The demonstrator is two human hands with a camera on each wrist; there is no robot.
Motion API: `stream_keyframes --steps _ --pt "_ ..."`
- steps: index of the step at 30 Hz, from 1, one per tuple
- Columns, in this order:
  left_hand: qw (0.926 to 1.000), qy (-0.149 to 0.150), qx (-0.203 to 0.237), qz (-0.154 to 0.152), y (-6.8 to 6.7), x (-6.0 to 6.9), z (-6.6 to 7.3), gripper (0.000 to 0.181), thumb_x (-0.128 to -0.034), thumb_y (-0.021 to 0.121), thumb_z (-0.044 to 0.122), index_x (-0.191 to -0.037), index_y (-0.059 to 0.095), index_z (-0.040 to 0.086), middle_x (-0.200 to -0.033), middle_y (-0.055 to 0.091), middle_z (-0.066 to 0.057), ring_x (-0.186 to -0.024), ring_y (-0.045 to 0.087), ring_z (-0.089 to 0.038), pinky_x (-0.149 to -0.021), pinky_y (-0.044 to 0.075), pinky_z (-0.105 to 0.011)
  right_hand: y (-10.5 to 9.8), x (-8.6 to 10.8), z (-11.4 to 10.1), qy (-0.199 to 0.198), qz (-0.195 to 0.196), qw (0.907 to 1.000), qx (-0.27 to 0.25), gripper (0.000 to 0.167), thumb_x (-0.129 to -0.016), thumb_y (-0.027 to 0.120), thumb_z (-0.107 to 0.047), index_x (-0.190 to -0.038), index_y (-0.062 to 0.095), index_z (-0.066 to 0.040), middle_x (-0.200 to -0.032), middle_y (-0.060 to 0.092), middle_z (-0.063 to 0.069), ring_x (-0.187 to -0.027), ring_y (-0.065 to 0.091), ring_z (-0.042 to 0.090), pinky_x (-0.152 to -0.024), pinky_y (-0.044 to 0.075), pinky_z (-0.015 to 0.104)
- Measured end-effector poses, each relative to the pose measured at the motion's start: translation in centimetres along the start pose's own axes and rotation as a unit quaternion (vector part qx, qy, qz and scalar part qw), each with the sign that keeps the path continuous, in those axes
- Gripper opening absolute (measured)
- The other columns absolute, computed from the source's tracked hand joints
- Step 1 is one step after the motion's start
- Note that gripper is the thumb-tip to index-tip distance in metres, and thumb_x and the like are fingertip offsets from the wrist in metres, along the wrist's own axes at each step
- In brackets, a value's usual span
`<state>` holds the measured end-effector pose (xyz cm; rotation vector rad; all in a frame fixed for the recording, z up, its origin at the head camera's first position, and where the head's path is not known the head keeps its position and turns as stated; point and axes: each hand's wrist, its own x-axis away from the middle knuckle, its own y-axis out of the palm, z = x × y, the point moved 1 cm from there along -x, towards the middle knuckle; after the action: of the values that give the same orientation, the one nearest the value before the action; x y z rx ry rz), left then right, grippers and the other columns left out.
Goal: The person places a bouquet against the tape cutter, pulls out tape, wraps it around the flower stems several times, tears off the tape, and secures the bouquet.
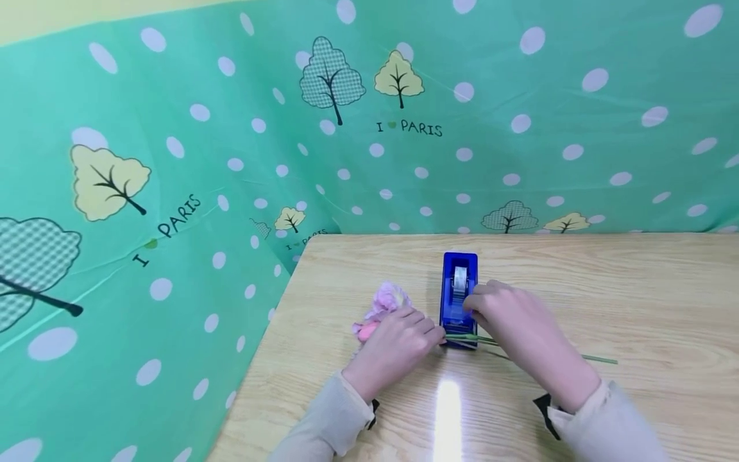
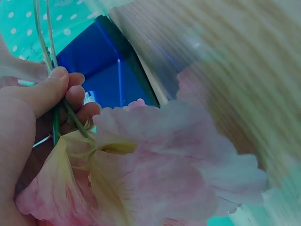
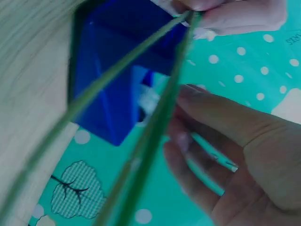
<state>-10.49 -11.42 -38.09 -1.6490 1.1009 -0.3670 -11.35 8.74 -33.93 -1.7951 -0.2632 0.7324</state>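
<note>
My left hand [image 1: 401,343] pinches the green stems [image 2: 55,113] of artificial flowers between thumb and fingers, just below the blooms. The pale pink-lilac petals [image 1: 389,296] spread out to the left of that hand, with a brighter pink bloom [image 1: 367,331] among them. Rightward, the stems cross the near end of a blue tape dispenser [image 1: 448,292]. Over the dispenser's right side is my right hand [image 1: 510,317], its thumb and fingers bent near the tape roll [image 1: 459,277]. In the right wrist view its thumb lies close over the fingers; whether tape is between them is unclear.
A wood-grain table [image 1: 664,308] carries everything. Behind it and along its left side hangs a green dotted curtain [image 1: 519,83] printed with trees. The free stem ends [image 1: 600,359] reach out to the right beneath my right forearm.
</note>
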Motion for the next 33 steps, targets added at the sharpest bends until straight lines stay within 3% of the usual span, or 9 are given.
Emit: stream_keyframes --steps 3,6,17,22,29,33 --pt "1.0000 0.004 -0.005 0.001 0.0 -0.2 0.0 0.007 -0.0954 0.066 0.024 -0.095 0.073 0.024 -0.087 0.071 0.013 -0.083 0.065 -0.004 -0.083 0.048 -0.020 0.6 0.0 0.5 -0.030 0.022 0.9993 0.006 0.023 -0.074 0.083 0.002 -0.091 0.076 -0.011 -0.088 0.072 0.000 -0.080 0.065 0.017 -0.066 0.057 0.031" --pt "1.0000 0.006 -0.007 0.001 0.0 -0.3 0.1 0.008 -0.0959 0.066 0.024 -0.094 0.073 0.024 -0.086 0.071 0.013 -0.082 0.065 -0.004 -0.081 0.047 -0.019 1.1 -0.1 0.9 -0.055 0.031 0.9980 0.001 0.027 -0.074 0.083 0.002 -0.097 0.077 -0.010 -0.097 0.073 0.002 -0.091 0.068 0.020 -0.075 0.059 0.034" --pt "1.0000 0.006 -0.001 -0.004 -0.1 -0.4 0.0 0.009 -0.0963 0.065 0.024 -0.096 0.074 0.024 -0.088 0.072 0.013 -0.082 0.066 -0.004 -0.079 0.047 -0.020 1.8 -0.2 1.6 -0.101 0.021 0.9946 -0.007 0.026 -0.078 0.078 0.005 -0.099 0.078 -0.010 -0.106 0.074 0.004 -0.105 0.068 0.025 -0.090 0.056 0.040" --pt "1.0000 0.004 0.000 -0.004 -0.1 -0.3 0.0 0.010 -0.0967 0.064 0.025 -0.096 0.074 0.024 -0.088 0.072 0.012 -0.082 0.066 -0.004 -0.078 0.047 -0.020 2.0 -0.2 1.7 -0.111 0.023 0.9935 -0.011 0.026 -0.078 0.077 0.006 -0.099 0.078 -0.010 -0.106 0.075 0.006 -0.104 0.069 0.026 -0.092 0.055 0.043" --pt "1.0000 0.003 0.002 -0.001 0.0 -0.2 0.0 0.013 -0.0982 0.062 0.027 -0.094 0.074 0.025 -0.086 0.071 0.013 -0.079 0.065 -0.004 -0.075 0.046 -0.019 2.4 -0.3 1.7 -0.107 0.021 0.9939 -0.017 0.027 -0.078 0.076 0.009 -0.088 0.075 -0.015 -0.095 0.074 -0.003 -0.089 0.069 0.015 -0.079 0.058 0.034" --pt "1.0000 0.001 0.005 -0.002 0.0 -0.1 0.0 0.012 -0.0979 0.063 0.026 -0.094 0.074 0.025 -0.086 0.072 0.013 -0.079 0.065 -0.004 -0.075 0.046 -0.019 2.6 -0.3 1.5 -0.095 0.024 0.9949 -0.025 0.027 -0.078 0.076 0.010 -0.090 0.075 -0.015 -0.092 0.074 -0.003 -0.087 0.069 0.014 -0.077 0.059 0.034"
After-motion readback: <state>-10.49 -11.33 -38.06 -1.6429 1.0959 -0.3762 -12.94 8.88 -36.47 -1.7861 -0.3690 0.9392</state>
